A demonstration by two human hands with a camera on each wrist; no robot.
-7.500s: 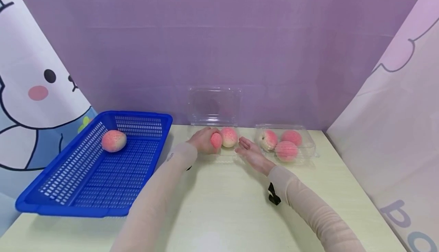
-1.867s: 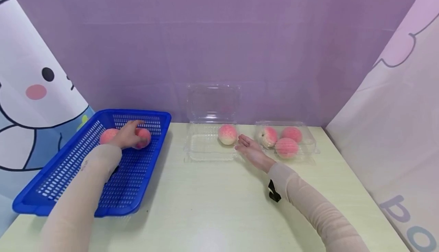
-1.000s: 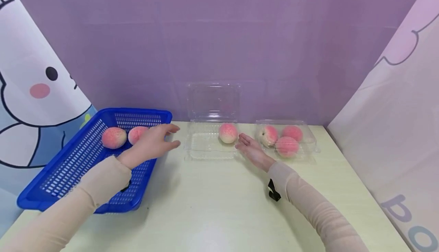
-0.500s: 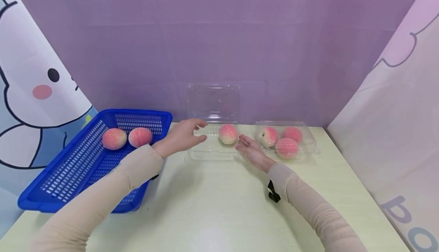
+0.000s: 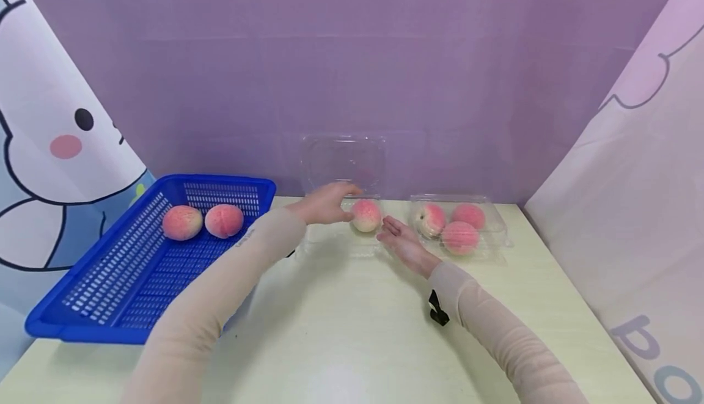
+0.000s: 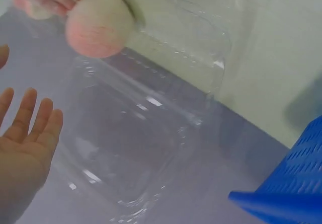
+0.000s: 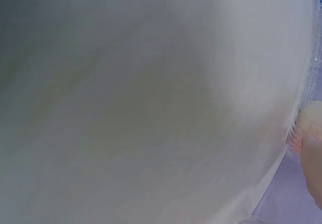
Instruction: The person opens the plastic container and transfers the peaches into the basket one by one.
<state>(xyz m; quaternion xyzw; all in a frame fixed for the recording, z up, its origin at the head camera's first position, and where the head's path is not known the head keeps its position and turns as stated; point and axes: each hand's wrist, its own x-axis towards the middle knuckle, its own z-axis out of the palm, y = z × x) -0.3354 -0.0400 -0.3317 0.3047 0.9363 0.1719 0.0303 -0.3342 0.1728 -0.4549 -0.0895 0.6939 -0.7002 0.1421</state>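
A pink and cream peach (image 5: 366, 216) sits in the right part of an open clear clamshell box (image 5: 324, 242), whose lid (image 5: 343, 162) stands up at the back. My left hand (image 5: 323, 204) reaches over the box from the left, its thumb and fingers spread apart just beside the peach. In the left wrist view the fingers of this left hand (image 6: 27, 143) are extended with nothing between them. My right hand (image 5: 408, 246) lies at the box's right side, fingers straight, fingertips close to the peach; a finger (image 7: 313, 168) shows at the edge of the right wrist view.
On the left stands a blue plastic basket (image 5: 66, 330) holding two peaches, one blotchy (image 5: 182, 223) and one pinker (image 5: 224, 221). To the right, a closed clear clamshell (image 5: 497, 233) contains three peaches. A purple curtain (image 5: 352, 74) hangs behind the pale table (image 5: 352, 330).
The left hand has carried one peach from the open clamshell into the basket, let it go, and come back right to the peach still in the clamshell. The right hand has stayed put.
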